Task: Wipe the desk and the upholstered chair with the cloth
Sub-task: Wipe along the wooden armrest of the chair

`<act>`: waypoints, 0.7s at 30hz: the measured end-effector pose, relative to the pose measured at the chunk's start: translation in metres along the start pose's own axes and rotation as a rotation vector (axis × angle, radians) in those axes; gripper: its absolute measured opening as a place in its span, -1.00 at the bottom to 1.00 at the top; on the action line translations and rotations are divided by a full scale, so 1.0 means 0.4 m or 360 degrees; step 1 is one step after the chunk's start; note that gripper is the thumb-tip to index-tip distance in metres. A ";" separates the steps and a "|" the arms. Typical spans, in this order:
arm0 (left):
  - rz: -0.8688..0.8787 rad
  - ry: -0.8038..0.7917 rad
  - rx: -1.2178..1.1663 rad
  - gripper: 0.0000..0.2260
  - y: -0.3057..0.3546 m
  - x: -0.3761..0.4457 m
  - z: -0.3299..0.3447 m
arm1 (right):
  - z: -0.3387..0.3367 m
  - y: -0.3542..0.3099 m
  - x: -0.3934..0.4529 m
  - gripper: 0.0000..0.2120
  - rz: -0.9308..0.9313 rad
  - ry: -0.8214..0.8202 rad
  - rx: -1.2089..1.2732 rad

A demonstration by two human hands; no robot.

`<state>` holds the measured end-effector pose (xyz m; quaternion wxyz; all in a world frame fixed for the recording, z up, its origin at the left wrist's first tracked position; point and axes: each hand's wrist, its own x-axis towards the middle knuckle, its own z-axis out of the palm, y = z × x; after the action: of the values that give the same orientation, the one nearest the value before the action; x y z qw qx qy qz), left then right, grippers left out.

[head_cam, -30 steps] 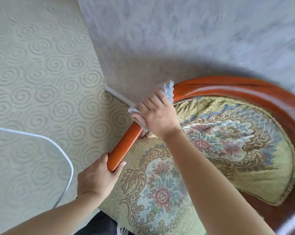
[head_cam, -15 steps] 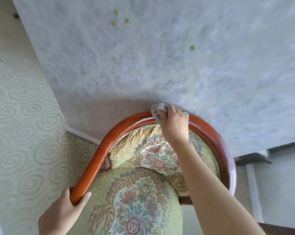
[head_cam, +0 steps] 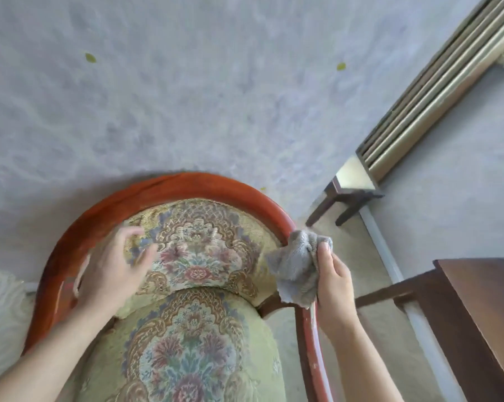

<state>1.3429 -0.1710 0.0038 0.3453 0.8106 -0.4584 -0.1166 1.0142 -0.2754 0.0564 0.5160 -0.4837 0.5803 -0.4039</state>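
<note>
A: While the left hand [head_cam: 111, 271] floats with its fingers loose and spread over the chair [head_cam: 187, 329]'s padded back, blurred and grasping nothing, which step would you say this is?

B: The chair, I'd judge. The right hand [head_cam: 336, 285] pinches the bunched grey cloth [head_cam: 295, 274] against the red wooden rail [head_cam: 169, 184], where the curve turns down into the arm.

A: And the next move?

B: Probably sliding the cloth down that arm, pressing firmly, then over the flowered fabric between the hands.

A: Anything in the way?

B: Right of the cloth hand stands a dark wooden desk [head_cam: 482, 309], close to the chair. Beyond it, a small stool [head_cam: 349, 195]. Elbow room looks tight there.
</note>
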 end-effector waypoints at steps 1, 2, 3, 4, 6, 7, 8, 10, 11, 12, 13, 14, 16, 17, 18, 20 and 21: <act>0.0180 -0.0059 0.0014 -0.66 0.058 0.030 0.037 | -0.040 0.013 0.003 -0.52 0.0038 0.0128 0.0080; 0.0375 -0.0144 0.0053 -0.63 0.115 0.056 0.076 | -0.079 0.024 0.006 -0.52 0.0068 0.0271 0.0139; 0.0559 -0.0256 0.0107 -0.57 0.171 0.080 0.114 | -0.115 0.033 0.010 -0.52 0.0086 0.0416 0.0171; 0.0728 -0.0382 0.0173 -0.50 0.222 0.103 0.151 | -0.147 0.045 0.014 -0.51 0.0093 0.0555 0.0173; 0.1036 -0.0574 0.0354 -0.35 0.310 0.143 0.227 | -0.204 0.072 0.018 -0.51 0.0091 0.0764 0.0077; 0.1176 -0.0632 0.0469 -0.29 0.346 0.159 0.264 | -0.228 0.088 0.017 -0.53 0.0092 0.0842 -0.0031; 0.1297 -0.0679 0.0580 -0.24 0.377 0.172 0.299 | -0.247 0.106 0.015 -0.55 0.0097 0.0906 -0.0154; 0.1458 -0.0736 0.0750 -0.18 0.421 0.193 0.357 | -0.270 0.144 0.003 -0.55 0.0138 0.1013 -0.0352; 0.1518 -0.0738 0.0808 -0.18 0.437 0.205 0.381 | -0.273 0.165 -0.006 -0.56 0.0159 0.1065 -0.0404; 0.1572 -0.0732 0.0856 -0.22 0.452 0.217 0.400 | -0.269 0.186 -0.015 -0.56 0.0178 0.1110 -0.0430; 0.1625 -0.0732 0.0912 -0.27 0.466 0.234 0.416 | -0.260 0.208 -0.025 -0.55 0.0199 0.1146 -0.0438; 0.1666 -0.0735 0.0998 -0.34 0.484 0.253 0.429 | -0.244 0.231 -0.033 -0.55 0.0216 0.1171 -0.0437; 0.1710 -0.0739 0.1231 -0.42 0.520 0.291 0.450 | -0.198 0.281 -0.048 -0.56 0.0242 0.1199 -0.0432; 0.1743 -0.0748 0.1323 -0.41 0.532 0.304 0.456 | -0.169 0.302 -0.054 -0.58 0.0245 0.1171 -0.0436; 0.1780 -0.0756 0.1392 -0.39 0.537 0.314 0.463 | -0.137 0.326 -0.056 -0.61 0.0251 0.1116 -0.0448; 0.1831 -0.0723 0.1395 -0.38 0.535 0.324 0.473 | -0.064 0.370 -0.057 -0.57 0.0229 0.0949 -0.0521; 0.1854 -0.0694 0.1346 -0.38 0.532 0.324 0.475 | -0.028 0.394 -0.054 -0.49 0.0171 0.0874 -0.0633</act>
<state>1.1775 -0.4366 0.0227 -0.0882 0.4589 -0.8768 0.1130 0.9802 -0.2223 -0.0902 0.2566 -0.4168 0.7895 -0.3703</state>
